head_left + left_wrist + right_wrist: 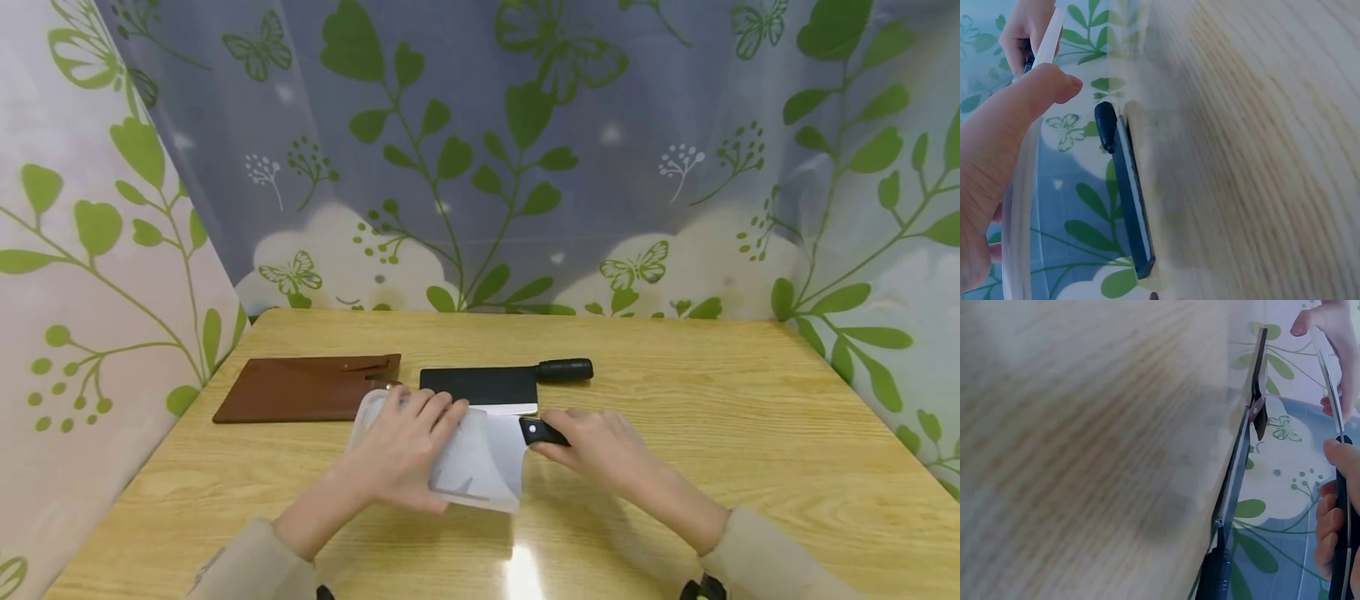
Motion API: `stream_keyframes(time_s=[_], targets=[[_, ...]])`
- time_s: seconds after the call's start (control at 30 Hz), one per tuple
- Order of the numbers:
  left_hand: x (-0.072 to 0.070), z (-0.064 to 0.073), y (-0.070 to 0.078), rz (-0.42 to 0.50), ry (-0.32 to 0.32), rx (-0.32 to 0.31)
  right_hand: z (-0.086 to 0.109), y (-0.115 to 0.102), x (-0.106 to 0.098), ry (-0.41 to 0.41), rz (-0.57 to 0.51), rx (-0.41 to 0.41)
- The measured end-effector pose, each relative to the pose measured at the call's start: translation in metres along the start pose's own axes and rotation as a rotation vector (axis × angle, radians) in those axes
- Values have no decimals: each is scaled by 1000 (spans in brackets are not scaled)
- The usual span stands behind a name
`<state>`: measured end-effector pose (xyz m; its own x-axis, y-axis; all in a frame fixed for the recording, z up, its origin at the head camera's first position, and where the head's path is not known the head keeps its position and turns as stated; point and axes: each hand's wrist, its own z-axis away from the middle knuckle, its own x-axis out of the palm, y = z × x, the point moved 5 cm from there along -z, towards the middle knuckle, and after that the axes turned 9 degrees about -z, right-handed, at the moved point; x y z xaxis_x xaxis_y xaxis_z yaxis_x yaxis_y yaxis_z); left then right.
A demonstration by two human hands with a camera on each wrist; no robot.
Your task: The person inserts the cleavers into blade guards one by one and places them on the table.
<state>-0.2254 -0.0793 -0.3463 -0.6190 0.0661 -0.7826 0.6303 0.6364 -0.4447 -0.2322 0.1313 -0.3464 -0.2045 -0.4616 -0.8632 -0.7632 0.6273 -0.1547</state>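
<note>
A cleaver with a black riveted handle (pixel 542 432) is held above the table, its blade (pixel 510 437) partly inside a whitish translucent blade cover (pixel 468 471). My right hand (pixel 600 446) grips the handle, fingers wrapped round it in the right wrist view. Across the cover lies my left hand (pixel 405 446), which holds it with fingers over the upper side and the thumb on the near side. Just behind, a black cleaver (pixel 480 385) with a pale cutting edge rests on the table. How far the covered blade reaches under my left hand is hidden.
A brown leather sheath (pixel 300 387) with a strap lies left of the black cleaver. Everything is over a light wood table (pixel 675 375). Curtains (pixel 465 208) with green leaf and butterfly prints hang behind and at both sides.
</note>
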Motion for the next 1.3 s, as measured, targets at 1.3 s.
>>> stream_keyframes(time_s=[1.3], targets=[[-5,24,-23,-27,-70,-80,-14,-22,1,60,114,-181]])
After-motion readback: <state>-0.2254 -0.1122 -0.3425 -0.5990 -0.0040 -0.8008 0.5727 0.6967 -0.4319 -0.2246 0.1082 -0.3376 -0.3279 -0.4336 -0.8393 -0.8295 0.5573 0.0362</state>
